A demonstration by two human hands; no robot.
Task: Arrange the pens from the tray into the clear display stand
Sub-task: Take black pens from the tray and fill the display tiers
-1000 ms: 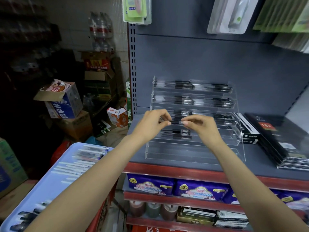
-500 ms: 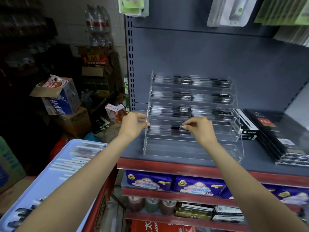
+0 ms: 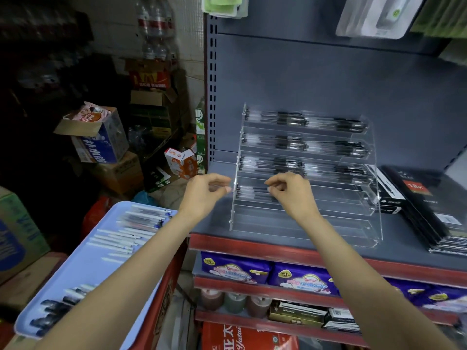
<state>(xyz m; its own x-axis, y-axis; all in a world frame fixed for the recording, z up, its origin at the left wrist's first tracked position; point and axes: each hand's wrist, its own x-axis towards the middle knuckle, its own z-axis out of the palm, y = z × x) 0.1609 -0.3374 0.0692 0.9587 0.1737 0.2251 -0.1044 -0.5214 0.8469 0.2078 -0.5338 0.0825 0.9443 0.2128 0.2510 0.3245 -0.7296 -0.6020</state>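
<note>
Light blue tray (image 3: 83, 269) seen left of display stand (image 3: 303, 223), lower down; white and dark pens (image 3: 121, 238) laid across it. Left hand (image 3: 204, 195) held just left of stand's edge, fingers curled, thumb and forefinger pinched; whether pen is grasped cannot be told. Right hand (image 3: 290, 193) placed at stand's fourth tier, fingertips pinched on pen (image 3: 255, 192) lying there. Upper three tiers filled with pens. Black notebooks (image 3: 429, 205) stacked right of stand.

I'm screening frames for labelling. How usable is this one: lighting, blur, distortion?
Head view: shelf edges bow from wide-angle distortion; the left background is dim; the clear display stand is hard to outline; its pens smear softly; both the left hand and right hand are well lit.
</note>
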